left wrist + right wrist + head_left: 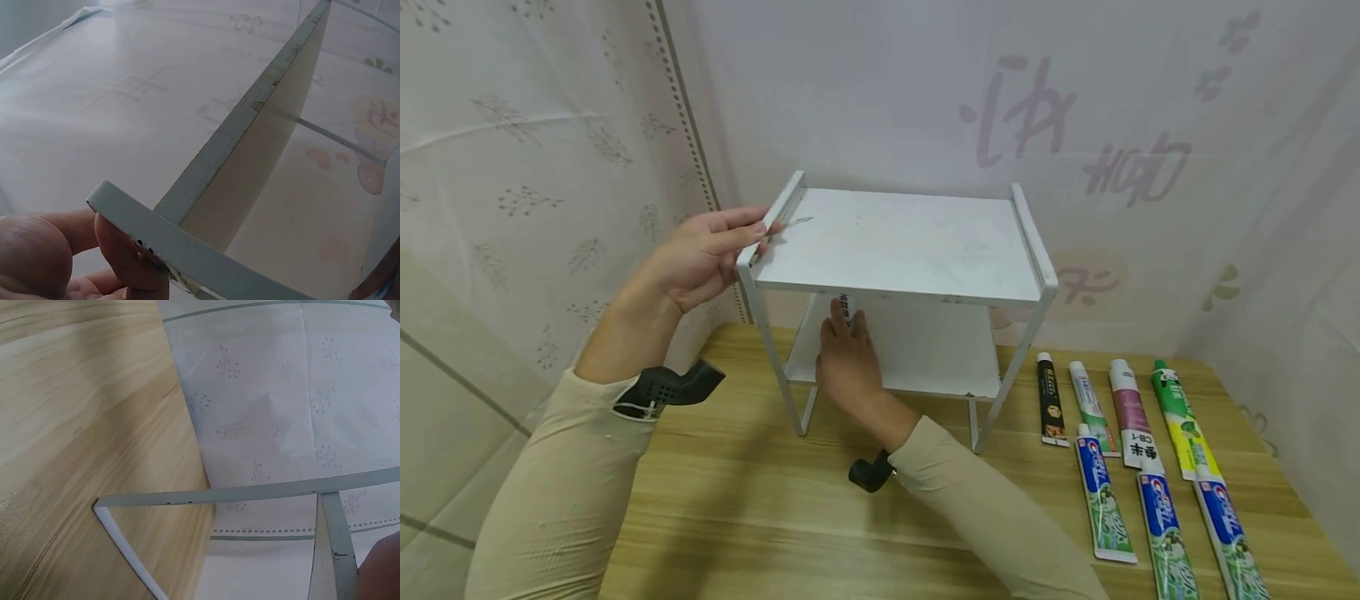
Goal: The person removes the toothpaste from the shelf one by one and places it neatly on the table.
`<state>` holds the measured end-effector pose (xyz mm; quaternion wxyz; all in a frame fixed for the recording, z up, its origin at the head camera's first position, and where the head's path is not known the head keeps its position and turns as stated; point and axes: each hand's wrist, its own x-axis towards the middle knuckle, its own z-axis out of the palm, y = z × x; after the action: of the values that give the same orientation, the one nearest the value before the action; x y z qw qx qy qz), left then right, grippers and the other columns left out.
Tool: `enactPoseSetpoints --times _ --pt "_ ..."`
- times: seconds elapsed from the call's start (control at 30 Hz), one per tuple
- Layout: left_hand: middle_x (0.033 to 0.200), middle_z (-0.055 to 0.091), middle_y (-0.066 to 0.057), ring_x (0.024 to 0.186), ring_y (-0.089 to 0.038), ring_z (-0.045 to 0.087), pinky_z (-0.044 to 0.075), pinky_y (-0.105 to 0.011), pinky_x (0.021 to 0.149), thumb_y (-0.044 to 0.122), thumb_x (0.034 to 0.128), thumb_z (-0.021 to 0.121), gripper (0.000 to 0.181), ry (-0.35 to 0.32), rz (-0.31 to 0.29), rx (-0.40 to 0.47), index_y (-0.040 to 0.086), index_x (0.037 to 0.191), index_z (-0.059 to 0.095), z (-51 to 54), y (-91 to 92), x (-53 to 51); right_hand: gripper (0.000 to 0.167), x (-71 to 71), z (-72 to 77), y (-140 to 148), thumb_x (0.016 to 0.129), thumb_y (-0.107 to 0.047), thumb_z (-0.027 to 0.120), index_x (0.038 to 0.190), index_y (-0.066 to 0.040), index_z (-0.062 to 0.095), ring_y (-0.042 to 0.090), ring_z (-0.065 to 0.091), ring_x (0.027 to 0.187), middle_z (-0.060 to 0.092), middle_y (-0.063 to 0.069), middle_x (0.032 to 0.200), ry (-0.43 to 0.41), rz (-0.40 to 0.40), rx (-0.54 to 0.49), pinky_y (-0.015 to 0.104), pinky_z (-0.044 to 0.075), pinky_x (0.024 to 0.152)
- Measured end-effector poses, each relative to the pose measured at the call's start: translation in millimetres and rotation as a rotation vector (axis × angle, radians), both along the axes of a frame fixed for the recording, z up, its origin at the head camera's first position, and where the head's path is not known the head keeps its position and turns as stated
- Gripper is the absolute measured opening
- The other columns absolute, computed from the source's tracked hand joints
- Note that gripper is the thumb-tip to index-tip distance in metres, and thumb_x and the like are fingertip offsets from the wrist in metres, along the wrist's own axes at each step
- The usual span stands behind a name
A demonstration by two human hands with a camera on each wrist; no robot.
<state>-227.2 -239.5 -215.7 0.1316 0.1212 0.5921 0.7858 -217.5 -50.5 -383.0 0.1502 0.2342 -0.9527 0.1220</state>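
A white two-tier shelf rack stands on the wooden table. My left hand grips the left side rail of its top board, thumb above; the left wrist view shows the fingers bent round the rail. My right hand reaches in between the two boards, over the left part of the lower board. Its fingers hold a tube, white with black lettering, whose far end is hidden under the top board. In the right wrist view only a bit of the hand shows by the lower board's edge.
Right of the rack lie several toothpaste tubes in two rows: a black one, a white-and-green one, a purple-and-white one and a green-yellow one, with blue-and-green tubes in front. A patterned curtain hangs behind.
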Motion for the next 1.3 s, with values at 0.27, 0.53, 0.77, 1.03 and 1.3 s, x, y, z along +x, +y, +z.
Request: enactPoseSetpoints --times 0.27,0.53,0.77,1.03,1.3 --pt "0.113 0.069 -0.008 0.086 -0.008 0.068 0.057 -0.018 0.076 0.001 0.1027 0.057 0.068 0.005 0.037 -0.035 -0.010 0.157 0.018 1.0 1.3 2.6 0.042 1.3 -0.2 0.8 0.102 -0.012 0.057 0.141 0.005 0.056 0.047 0.041 0.140 0.034 0.019 0.161 -0.011 -0.026 0.007 0.050 0.047 0.108" --pt "0.113 0.070 -0.008 0.088 -0.009 0.068 0.057 -0.019 0.077 -0.001 0.1030 0.056 0.070 -0.007 0.007 -0.003 -0.009 0.158 0.014 0.7 -0.7 2.1 0.041 0.1 0.7 4.3 0.102 -0.012 0.057 0.142 0.000 0.057 0.045 0.042 0.139 0.040 0.021 0.157 -0.013 -0.017 -0.021 0.053 0.045 0.109" --pt "0.113 0.070 -0.008 0.087 -0.009 0.068 0.058 -0.020 0.076 -0.001 0.1029 0.056 0.070 -0.014 0.003 -0.001 -0.008 0.159 0.013 0.7 -0.8 1.9 0.038 -0.7 0.4 5.2 0.103 -0.011 0.057 0.137 0.005 0.059 0.046 0.041 0.139 0.038 0.022 0.158 -0.030 -0.017 -0.038 0.056 0.043 0.109" --pt "0.113 0.069 -0.007 0.087 -0.009 0.068 0.058 -0.019 0.076 -0.001 0.1032 0.055 0.070 -0.012 -0.007 0.002 -0.008 0.159 0.013 0.7 -0.2 2.0 0.037 2.1 2.1 9.2 0.102 -0.011 0.059 0.135 0.005 0.060 0.046 0.045 0.136 0.041 0.024 0.155 0.016 -0.009 -0.014 0.055 0.046 0.107" --pt "0.115 0.067 -0.008 0.086 -0.009 0.068 0.058 -0.019 0.075 0.001 0.1036 0.055 0.071 -0.015 -0.010 -0.006 -0.007 0.160 0.012 0.3 -1.3 0.3 0.035 10.8 3.7 17.3 0.099 -0.010 0.063 0.131 0.006 0.063 0.046 0.050 0.131 0.047 0.024 0.150 0.097 0.002 0.006 0.056 0.051 0.100"
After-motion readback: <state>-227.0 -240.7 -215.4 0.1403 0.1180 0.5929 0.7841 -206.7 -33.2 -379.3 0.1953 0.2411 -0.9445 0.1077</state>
